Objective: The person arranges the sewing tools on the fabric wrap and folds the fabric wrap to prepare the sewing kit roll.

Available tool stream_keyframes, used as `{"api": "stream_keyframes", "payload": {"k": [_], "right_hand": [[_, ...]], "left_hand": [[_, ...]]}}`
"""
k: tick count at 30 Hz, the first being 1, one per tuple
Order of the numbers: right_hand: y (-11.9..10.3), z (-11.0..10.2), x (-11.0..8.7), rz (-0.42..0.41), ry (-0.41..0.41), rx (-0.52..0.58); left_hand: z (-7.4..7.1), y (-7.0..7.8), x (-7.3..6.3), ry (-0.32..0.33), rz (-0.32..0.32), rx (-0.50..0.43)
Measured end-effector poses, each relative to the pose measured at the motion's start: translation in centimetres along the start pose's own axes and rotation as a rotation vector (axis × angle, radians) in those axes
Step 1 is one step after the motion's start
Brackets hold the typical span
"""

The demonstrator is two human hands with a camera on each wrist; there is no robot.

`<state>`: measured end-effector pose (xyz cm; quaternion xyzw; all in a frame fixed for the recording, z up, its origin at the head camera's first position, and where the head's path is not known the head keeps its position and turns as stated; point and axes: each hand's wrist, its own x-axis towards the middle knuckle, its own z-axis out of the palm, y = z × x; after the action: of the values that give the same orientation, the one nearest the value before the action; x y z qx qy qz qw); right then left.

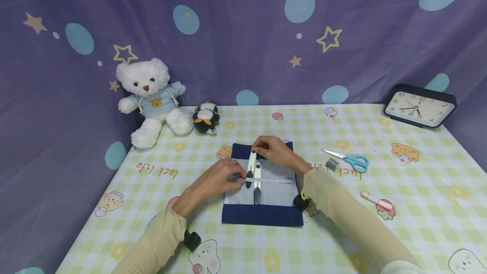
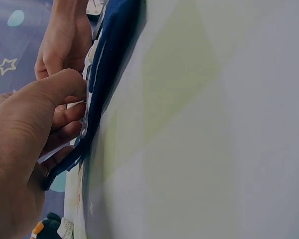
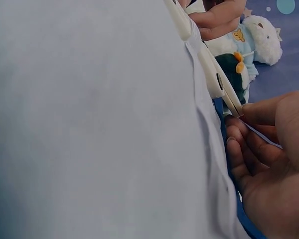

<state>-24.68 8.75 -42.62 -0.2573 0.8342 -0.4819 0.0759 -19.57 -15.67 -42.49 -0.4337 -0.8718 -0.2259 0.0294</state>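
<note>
A navy and light-grey fabric case (image 1: 279, 195) lies spread flat, with a pale elastic band (image 1: 277, 180) running across its middle. Two slim white tools with dark grey ends are under the band; the left tool (image 1: 252, 162) sits higher than the right tool (image 1: 258, 176). My right hand (image 1: 275, 149) pinches the top end of the left tool between thumb and fingers, also seen in the right wrist view. At the band's left part, my left hand (image 1: 224, 176) pinches the band beside that tool. The left fingertips are partly hidden in the left wrist view.
Right of the case lie blue-handled scissors (image 1: 355, 162), a small grey cylinder (image 1: 332, 164) and a pink-and-white stick-shaped item (image 1: 376, 201). A white teddy bear (image 1: 154, 100), a penguin plush (image 1: 206, 118) and a black-framed clock (image 1: 420, 105) stand along the back.
</note>
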Motion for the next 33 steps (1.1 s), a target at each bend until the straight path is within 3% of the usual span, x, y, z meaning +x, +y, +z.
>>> {"api": "stream_keyframes", "payload": {"k": [33], "right_hand": [[0.03, 0.36, -0.08, -0.022, -0.041, -0.001]], "left_hand": [[-0.25, 0.05, -0.07, -0.031, -0.033, -0.018]]}}
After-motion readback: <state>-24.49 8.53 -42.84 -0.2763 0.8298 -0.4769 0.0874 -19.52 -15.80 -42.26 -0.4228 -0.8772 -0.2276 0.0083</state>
